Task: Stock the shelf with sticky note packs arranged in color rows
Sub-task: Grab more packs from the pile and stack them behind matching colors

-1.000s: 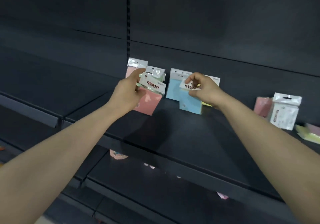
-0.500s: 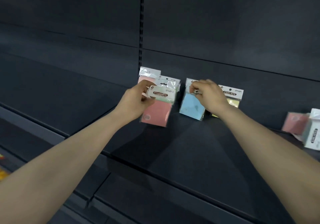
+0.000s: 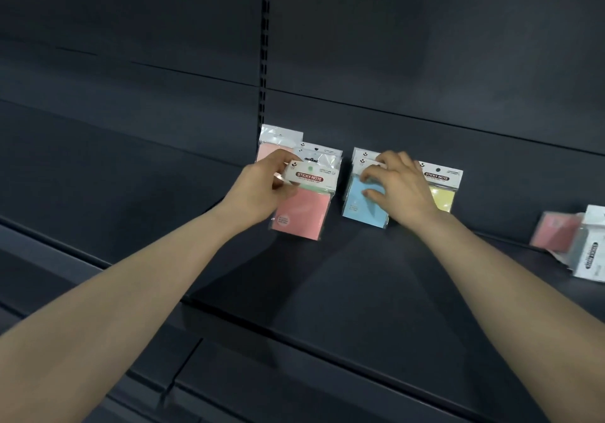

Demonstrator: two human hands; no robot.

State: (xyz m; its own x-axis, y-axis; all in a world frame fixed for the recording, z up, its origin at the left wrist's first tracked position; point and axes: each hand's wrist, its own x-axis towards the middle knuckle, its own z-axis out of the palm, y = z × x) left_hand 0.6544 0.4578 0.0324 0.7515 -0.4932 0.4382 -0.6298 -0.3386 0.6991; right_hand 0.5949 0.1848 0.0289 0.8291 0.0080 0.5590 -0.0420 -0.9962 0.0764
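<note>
Two packs held at shelf (image 3: 360, 275): left hand (image 3: 262, 190) pinches header of pink pack (image 3: 301, 216); right hand (image 3: 399, 186) grips top of blue pack (image 3: 360, 206); yellow pack (image 3: 443, 198) just right of it.

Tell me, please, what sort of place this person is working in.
Probably a shop aisle being stocked. The dark metal shelving has a slotted upright post, and the cellophane-wrapped pink sticky note pack in the left hand has a printed retail header, like the square blue sticky note pack under the right hand.
</note>
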